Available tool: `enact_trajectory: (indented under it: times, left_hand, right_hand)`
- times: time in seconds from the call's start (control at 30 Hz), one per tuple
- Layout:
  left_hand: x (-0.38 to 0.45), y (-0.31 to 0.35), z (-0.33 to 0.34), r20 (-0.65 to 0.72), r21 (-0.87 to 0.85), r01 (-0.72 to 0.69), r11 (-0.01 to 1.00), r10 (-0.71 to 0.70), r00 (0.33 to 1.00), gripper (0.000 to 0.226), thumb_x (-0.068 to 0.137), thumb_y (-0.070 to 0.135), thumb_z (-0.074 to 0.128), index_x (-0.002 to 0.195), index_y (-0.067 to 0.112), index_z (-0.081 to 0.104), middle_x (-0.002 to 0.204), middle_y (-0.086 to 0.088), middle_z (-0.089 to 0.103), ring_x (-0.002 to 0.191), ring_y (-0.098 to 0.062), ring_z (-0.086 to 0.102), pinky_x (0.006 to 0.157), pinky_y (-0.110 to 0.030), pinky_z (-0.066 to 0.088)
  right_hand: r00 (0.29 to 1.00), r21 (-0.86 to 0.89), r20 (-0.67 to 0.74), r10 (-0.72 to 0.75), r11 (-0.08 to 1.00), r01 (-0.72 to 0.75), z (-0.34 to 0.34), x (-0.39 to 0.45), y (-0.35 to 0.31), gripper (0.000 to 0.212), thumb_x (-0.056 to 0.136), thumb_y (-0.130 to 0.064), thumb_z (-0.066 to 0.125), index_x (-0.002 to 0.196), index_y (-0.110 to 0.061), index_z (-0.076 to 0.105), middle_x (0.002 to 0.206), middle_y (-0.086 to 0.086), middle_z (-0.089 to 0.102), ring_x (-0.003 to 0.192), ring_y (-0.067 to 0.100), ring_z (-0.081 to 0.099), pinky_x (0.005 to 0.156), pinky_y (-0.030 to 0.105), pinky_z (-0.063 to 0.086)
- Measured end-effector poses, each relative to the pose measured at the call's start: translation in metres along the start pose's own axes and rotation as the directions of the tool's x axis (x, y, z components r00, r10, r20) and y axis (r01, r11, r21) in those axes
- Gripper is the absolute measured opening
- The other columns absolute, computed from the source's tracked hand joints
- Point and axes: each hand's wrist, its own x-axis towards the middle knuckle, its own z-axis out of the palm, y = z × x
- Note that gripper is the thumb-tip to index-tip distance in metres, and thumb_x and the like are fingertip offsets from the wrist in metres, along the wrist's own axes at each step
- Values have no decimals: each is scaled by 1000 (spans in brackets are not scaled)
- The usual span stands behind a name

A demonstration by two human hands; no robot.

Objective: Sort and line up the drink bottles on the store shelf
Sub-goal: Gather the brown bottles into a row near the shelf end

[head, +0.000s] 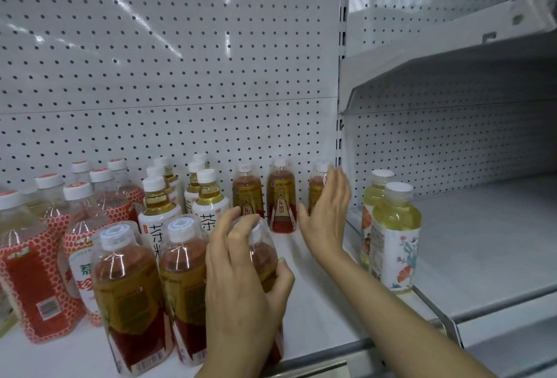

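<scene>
My left hand (241, 281) grips an amber drink bottle (262, 252) with a gold and red label at the shelf's front, fingers wrapped over its shoulder and cap. Two matching bottles (132, 296) stand just left of it. My right hand (327, 212) is flat with straight fingers, beside a small gold-red bottle (316, 189) at the back. Two more of those (281, 197) stand to its left. White-label tea bottles (156, 212) and red-patterned bottles (33, 272) fill the left side.
The white shelf (319, 302) has a pegboard back wall (168, 76). Two pale yellow floral-label bottles (394, 239) stand by the upright divider at the right. Beyond them is the neighbouring shelf bay (488, 239), and another shelf (452, 55) hangs above it.
</scene>
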Motion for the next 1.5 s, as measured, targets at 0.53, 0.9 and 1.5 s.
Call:
enact_trajectory:
  times: [0.53,0.9,1.5]
  left_hand:
    - [-59,-1,6,71,121,279,953,-289,955,136,48,16,98,155,22,14,138,-19,53,116,-38,61,79,-32,45]
    - [-57,14,3,94,104,379,920,-388,917,118,71,27,86,154,34,3,152,-7,38,131,-27,50,89,-41,53]
    - [-55,-12,-43,-259,269,496,826,-434,863,110,61,22,92,151,6,30,142,-20,41,128,-35,37,109,-46,31]
  right_hand:
    - [800,-47,424,424,893,-448,24,2,28,70,67,-38,86,115,-13,41,107,3,61,98,27,64,84,42,54]
    - [691,171,659,297,836,-522,8,10,39,64,80,-23,79,132,-11,44,126,4,61,107,20,59,91,36,51]
    - [709,308,705,13,895,-323,-93,-107,-42,79,67,-44,85,129,-44,36,103,-31,53,98,-4,55,85,12,44]
